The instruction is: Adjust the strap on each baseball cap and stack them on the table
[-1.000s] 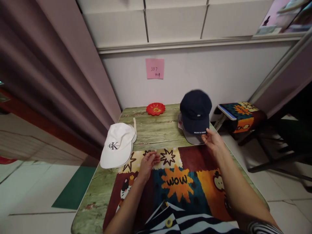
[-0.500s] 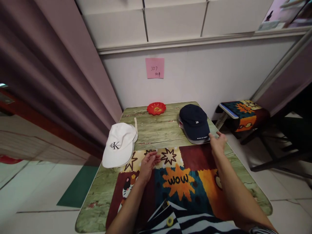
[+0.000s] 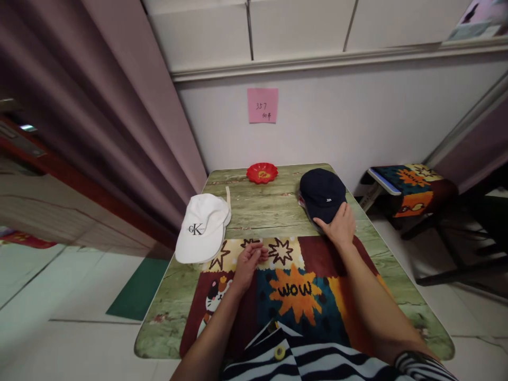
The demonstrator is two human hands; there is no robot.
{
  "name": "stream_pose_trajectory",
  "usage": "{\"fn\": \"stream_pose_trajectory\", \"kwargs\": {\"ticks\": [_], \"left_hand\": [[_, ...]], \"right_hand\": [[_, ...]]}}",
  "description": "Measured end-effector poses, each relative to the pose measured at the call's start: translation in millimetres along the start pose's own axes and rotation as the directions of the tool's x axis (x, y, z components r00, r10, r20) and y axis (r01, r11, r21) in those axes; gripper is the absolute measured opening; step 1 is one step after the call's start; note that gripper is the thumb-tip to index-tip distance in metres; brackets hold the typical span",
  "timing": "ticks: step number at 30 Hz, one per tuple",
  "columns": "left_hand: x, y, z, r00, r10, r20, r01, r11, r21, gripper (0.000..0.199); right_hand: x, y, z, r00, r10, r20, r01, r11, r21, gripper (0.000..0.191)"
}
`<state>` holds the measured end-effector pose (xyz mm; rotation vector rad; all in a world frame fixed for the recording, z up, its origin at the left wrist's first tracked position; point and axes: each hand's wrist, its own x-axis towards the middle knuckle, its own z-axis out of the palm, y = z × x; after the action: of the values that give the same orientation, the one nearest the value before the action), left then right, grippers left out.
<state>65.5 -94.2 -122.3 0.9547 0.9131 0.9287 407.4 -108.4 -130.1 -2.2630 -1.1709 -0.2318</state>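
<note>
Right hand (image 3: 339,225) spans the front of the navy baseball cap (image 3: 321,190) at the table's (image 3: 260,209) right side; whether it pinches, I cannot tell. Left hand (image 3: 251,257), fingers loosely bent and holding nothing, is above the patterned cloth (image 3: 297,288), near the white baseball cap (image 3: 206,217).

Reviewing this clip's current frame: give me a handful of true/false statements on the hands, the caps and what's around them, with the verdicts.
1. The right hand is on the front of the navy cap. True.
2. The left hand is gripping the white cap. False: the hand is apart from that cap.
3. The white cap bears black lettering. True.
4. The red dish is nearer the person than the white cap. False: it is farther away.
5. The mat is one plain colour. False: it is a multicoloured patchwork with "WOW" on it.
</note>
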Motion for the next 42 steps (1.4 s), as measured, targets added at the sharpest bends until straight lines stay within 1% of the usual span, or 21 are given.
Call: {"fn": "stream_pose_trajectory", "kwargs": {"ticks": [3, 5, 7, 9, 11, 12, 13, 14, 15, 17, 20, 23, 27, 30, 34, 36, 38, 39, 40, 41, 42], "left_hand": [[-4.5, 0.6, 4.6, 1.000, 0.017, 0.014, -0.018, 0.999, 0.047, 0.041], [-4.4, 7.2, 5.4, 0.997, 0.071, 0.020, -0.073, 0.983, 0.168, 0.037], [1.7, 23.2, 0.5, 0.987, 0.158, -0.012, -0.147, 0.940, 0.309, 0.031], [14.1, 50.2, -11.9, 0.959, 0.263, -0.106, -0.206, 0.902, 0.380, 0.025], [29.7, 84.6, -30.4, 0.897, 0.381, -0.223, -0.256, 0.861, 0.440, 0.026], [37.5, 102.2, -40.8, 0.847, 0.455, -0.274, -0.282, 0.823, 0.494, 0.029], [44.9, 118.4, -51.1, 0.763, 0.580, -0.288, -0.290, 0.704, 0.649, 0.032], [51.5, 132.2, -61.0, 0.688, 0.674, -0.270, -0.256, 0.573, 0.778, 0.039], [57.3, 142.8, -70.2, 0.640, 0.723, -0.260, -0.187, 0.476, 0.860, 0.050], [66.7, 153.3, -86.0, 0.599, 0.744, -0.296, -0.014, 0.380, 0.925, 0.062], [75.7, 149.8, -103.8, 0.597, 0.671, -0.440, 0.160, 0.437, 0.885, 0.039], [79.3, 144.4, -114.5, 0.582, 0.654, -0.484, 0.162, 0.490, 0.857, 0.010], [75.5, 156.4, -115.9, 0.535, 0.713, -0.454, 0.055, 0.506, 0.861, 0.007], [66.0, 174.8, -106.8, 0.486, 0.770, -0.413, -0.044, 0.493, 0.869, 0.006], [43.7, 196.1, -78.7, 0.376, 0.884, -0.278, -0.385, 0.422, 0.821, 0.011], [30.0, 199.2, -57.4, 0.354, 0.907, -0.229, -0.544, 0.399, 0.738, 0.013], [16.7, 193.8, -32.9, 0.398, 0.894, -0.204, -0.610, 0.424, 0.669, 0.014], [10.4, 187.6, -20.4, 0.428, 0.883, -0.193, -0.630, 0.444, 0.637, 0.014], [4.5, 179.4, -8.5, 0.462, 0.869, -0.179, -0.644, 0.467, 0.606, 0.014], [-1.2, 169.7, 2.4, 0.499, 0.851, -0.167, -0.651, 0.495, 0.576, 0.014], [-6.8, 159.1, 11.9, 0.541, 0.828, -0.150, -0.651, 0.525, 0.548, 0.013]], "right_hand": [[-3.7, 6.6, 3.6, 1.000, -0.024, -0.016, 0.023, 1.000, -0.016, 0.124], [-6.6, 7.7, 3.5, 0.999, -0.032, -0.032, 0.031, 0.999, -0.018, 0.124], [-10.6, 7.0, 2.9, 0.997, -0.030, -0.068, 0.028, 0.999, -0.018, 0.120], [-15.0, 5.7, 2.2, 0.995, -0.032, -0.095, 0.031, 0.999, -0.015, 0.117], [-18.8, 4.7, 1.4, 0.994, -0.039, -0.105, 0.037, 0.999, -0.014, 0.115], [-20.2, 4.4, 1.0, 0.993, -0.041, -0.108, 0.040, 0.999, -0.014, 0.115], [-21.3, 4.2, 0.6, 0.993, -0.044, -0.111, 0.042, 0.999, -0.015, 0.115], [-21.9, 4.1, 0.3, 0.992, -0.045, -0.114, 0.044, 0.999, -0.016, 0.114], [-22.3, 4.1, 0.1, 0.992, -0.046, -0.115, 0.044, 0.999, -0.017, 0.114], [-22.4, 4.1, -0.5, 0.992, -0.048, -0.115, 0.045, 0.999, -0.022, 0.114], [-21.8, 4.4, -1.6, 0.992, -0.055, -0.113, 0.051, 0.998, -0.038, 0.115], [-21.2, 4.4, -2.5, 0.992, -0.065, -0.111, 0.061, 0.997, -0.039, 0.116], [-20.4, 4.9, -1.8, 0.994, -0.038, -0.101, 0.036, 0.999, -0.021, 0.118], [-19.6, 4.8, -3.2, 0.997, -0.007, -0.076, 0.008, 1.000, 0.014, 0.120], [-19.6, -10.5, -19.2, 0.986, 0.005, -0.165, 0.008, 0.997, 0.081, 0.122], [-21.7, -32.0, -33.5, 0.975, -0.023, -0.219, 0.062, 0.983, 0.170, 0.119], [-26.2, -63.2, -48.6, 0.990, -0.059, -0.127, 0.108, 0.901, 0.421, 0.109], [-29.1, -81.2, -55.4, 0.999, -0.053, 0.009, 0.037, 0.799, 0.600, 0.098], [-32.1, -99.8, -61.0, 0.978, -0.053, 0.200, -0.118, 0.650, 0.751, 0.086], [-34.7, -117.9, -65.5, 0.914, -0.076, 0.398, -0.320, 0.470, 0.823, 0.074], [-36.6, -134.6, -68.8, 0.808, -0.147, 0.570, -0.517, 0.286, 0.807, 0.066]]}}
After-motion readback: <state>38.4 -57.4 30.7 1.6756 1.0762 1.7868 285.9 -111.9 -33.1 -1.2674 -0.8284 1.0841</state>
